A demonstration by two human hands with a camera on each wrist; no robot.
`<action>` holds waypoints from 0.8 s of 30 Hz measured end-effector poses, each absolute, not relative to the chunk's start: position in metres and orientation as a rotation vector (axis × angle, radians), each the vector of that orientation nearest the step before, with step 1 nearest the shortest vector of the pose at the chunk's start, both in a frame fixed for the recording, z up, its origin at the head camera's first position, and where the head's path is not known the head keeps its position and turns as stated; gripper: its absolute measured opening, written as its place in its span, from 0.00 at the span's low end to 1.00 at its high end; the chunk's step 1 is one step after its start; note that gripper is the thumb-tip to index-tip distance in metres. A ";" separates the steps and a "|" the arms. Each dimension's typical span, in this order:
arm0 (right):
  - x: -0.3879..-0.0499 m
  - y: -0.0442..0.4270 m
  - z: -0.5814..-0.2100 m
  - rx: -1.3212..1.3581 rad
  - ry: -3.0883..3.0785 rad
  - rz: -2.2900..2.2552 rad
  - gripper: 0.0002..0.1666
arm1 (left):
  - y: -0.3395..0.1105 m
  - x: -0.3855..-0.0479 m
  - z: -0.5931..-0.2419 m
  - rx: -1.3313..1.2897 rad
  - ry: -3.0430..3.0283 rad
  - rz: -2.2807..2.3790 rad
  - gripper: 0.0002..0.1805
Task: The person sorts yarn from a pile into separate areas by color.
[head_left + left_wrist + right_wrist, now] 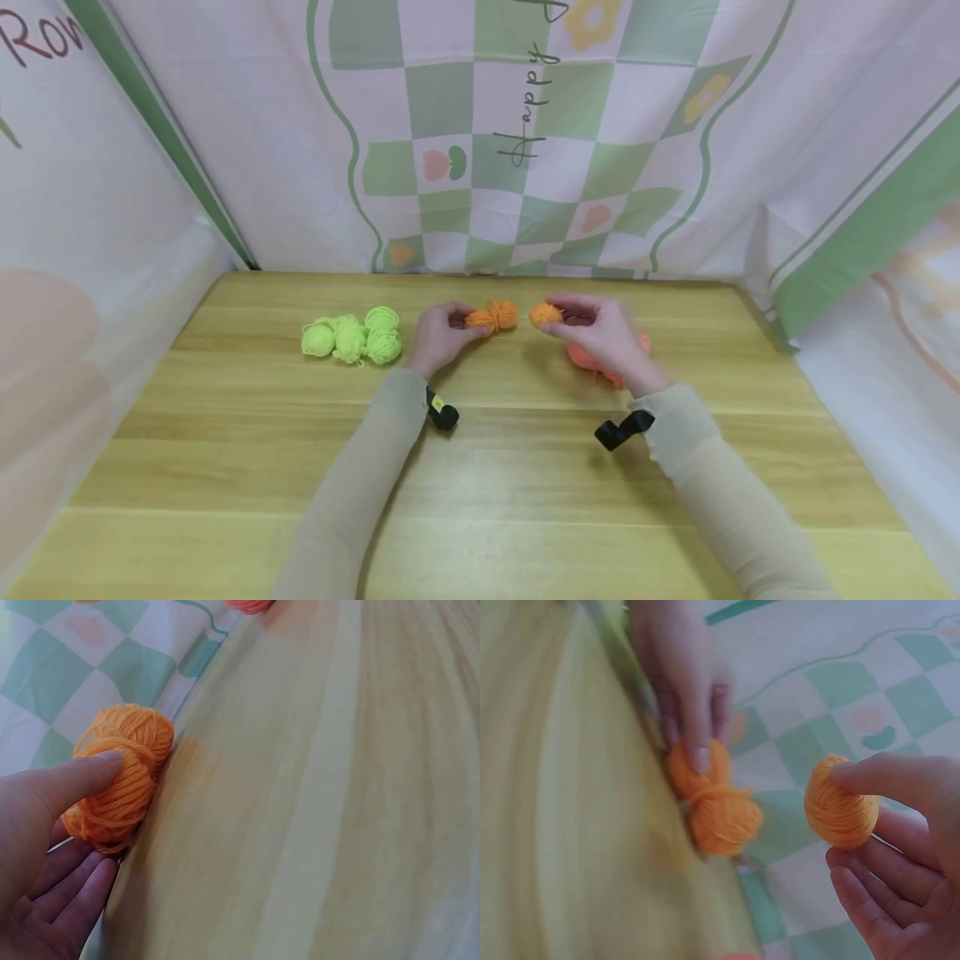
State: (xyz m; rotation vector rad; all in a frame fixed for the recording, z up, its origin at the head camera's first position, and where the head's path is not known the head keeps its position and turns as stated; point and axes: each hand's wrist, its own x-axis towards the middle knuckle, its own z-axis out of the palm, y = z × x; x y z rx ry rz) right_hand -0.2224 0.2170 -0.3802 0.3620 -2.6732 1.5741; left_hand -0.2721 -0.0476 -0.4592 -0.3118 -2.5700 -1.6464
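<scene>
Near the table's back edge, my left hand (444, 333) grips orange yarn (492, 317), its thumb across the strands. From the right wrist view, this orange yarn (724, 823) shows as two round lumps side by side on the table, the fingers on the nearer lump to that hand. My right hand (600, 329) pinches a lighter orange yarn ball (842, 802) between thumb and fingertips, held just right of the other orange yarn and apart from it. Beneath the right hand lies coral yarn (588, 360), partly hidden by hand and wrist.
Several lumps of lime-green yarn (350, 338) lie in a row left of my left hand. The wooden table (480, 500) ends at a checkered curtain (517, 200) behind the yarn. White cloth hangs on both sides. Each wrist wears a black camera mount (624, 430).
</scene>
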 end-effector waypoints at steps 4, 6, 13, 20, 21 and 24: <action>-0.219 0.207 -0.390 0.401 -2.708 1.547 0.26 | -0.048 -0.272 -0.460 -0.319 -2.572 -1.642 0.22; -0.218 0.204 -0.395 0.418 -2.730 1.542 0.25 | -0.048 -0.272 -0.460 -0.322 -2.569 -1.646 0.22; -0.215 0.196 -0.413 0.490 -2.807 1.521 0.26 | -0.048 -0.270 -0.459 -0.331 -2.560 -1.655 0.22; -0.217 0.187 -0.423 0.504 -2.805 1.542 0.26 | -0.049 -0.270 -0.458 -0.325 -2.561 -1.668 0.21; -0.218 0.186 -0.425 0.506 -2.801 1.535 0.26 | -0.049 -0.270 -0.458 -0.326 -2.559 -1.669 0.21; -0.222 0.183 -0.429 0.502 -2.791 1.505 0.25 | -0.048 -0.270 -0.458 -0.327 -2.559 -1.659 0.21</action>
